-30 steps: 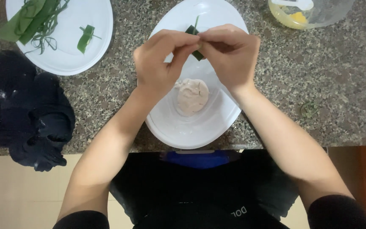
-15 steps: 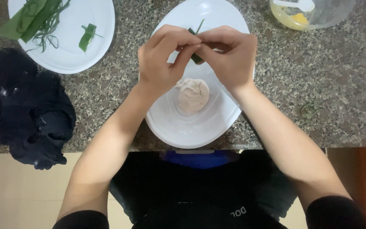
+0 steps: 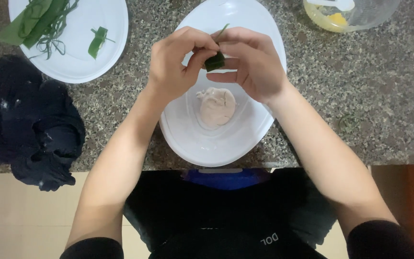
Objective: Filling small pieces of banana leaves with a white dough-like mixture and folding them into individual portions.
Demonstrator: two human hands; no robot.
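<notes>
We are pinching a small folded green leaf parcel [image 3: 214,61] between both hands — left hand [image 3: 176,64] and right hand [image 3: 255,62] fingers closed on it — above the oval white dish [image 3: 264,120], centre frame. One dough lump [image 3: 216,106] is waiting unwrapped (one finished parcel [image 3: 97,41] lying upper left).

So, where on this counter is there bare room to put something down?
The widest bare granite counter lies right of the oval white dish, below the clear bowl. A narrower strip runs between the round plate and the oval dish. The left side is crowded: the dark cloth lies under the round plate. Both hands hold a folded leaf over the dish.
</notes>
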